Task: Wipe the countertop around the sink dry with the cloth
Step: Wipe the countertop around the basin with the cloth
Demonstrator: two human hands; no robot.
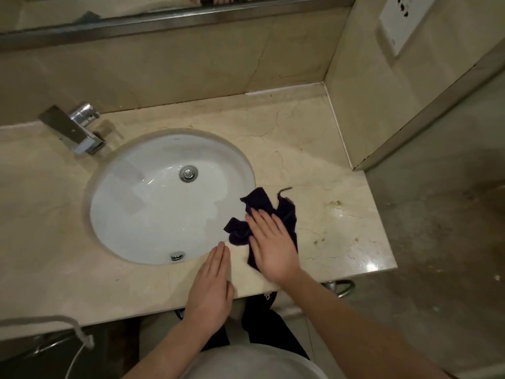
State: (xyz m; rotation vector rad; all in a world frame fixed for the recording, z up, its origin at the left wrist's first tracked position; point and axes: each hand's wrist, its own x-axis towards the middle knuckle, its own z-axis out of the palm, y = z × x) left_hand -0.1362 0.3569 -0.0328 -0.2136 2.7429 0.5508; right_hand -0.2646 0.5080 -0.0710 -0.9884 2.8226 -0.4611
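The right hand (269,247) lies flat, fingers spread a little, palm down on the dark cloth (262,214), pressing it to the worktop (336,228) rather than gripping it. The left hand (211,291) is flat too, fingers together, gripping nothing, resting on the front strip of worktop just beside the cloth, fingertips near the sink (169,198) rim. The cloth is bunched and irregular, sitting on the stone right of the basin, w/ one corner hanging over the bowl edge. Further right the stone shows glossy wet patches and some yellowish marks near the front right corner. The faucet (73,129) stands at the back left of the basin, well apart from both hands. Risks, as I judge them: since the cloth is only pinned under a palm, a fast sweep could let it slip out or slide into the bowl, esp. w/ that corner already over the rim. Bunched fabric also covers little area, so streaks may be left. The wet patches at right and the strip behind the sink look untouched yet, i.e. easy to miss.
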